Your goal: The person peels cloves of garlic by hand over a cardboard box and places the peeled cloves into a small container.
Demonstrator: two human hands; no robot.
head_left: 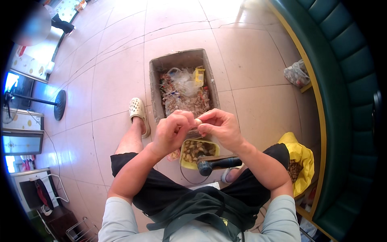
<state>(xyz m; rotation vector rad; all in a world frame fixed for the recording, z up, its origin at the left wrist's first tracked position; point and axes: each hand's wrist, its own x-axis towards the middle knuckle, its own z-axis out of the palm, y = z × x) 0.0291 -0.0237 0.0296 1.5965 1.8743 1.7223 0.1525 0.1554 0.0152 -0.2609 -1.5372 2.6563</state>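
Observation:
My left hand (175, 128) and my right hand (221, 127) meet in front of me, over the near end of a grey bin. Between their pinched fingertips is a small pale piece (198, 121), too small to name. Just below them sits a yellow bucket (217, 150) holding many brownish lumps in what looks like liquid. A dark object with a rounded end (204, 167) and a long body reaches over the bucket's near right corner.
The grey bin (155, 90) holds shell-like scraps, clear plastic bags and a yellow packet (199, 76). At right, a yellow sack (305, 161) of brown lumps stands beside a green padded bench (338, 101); a stuffed plastic bag (297, 74) lies farther off. A fan base (60, 105) stands left.

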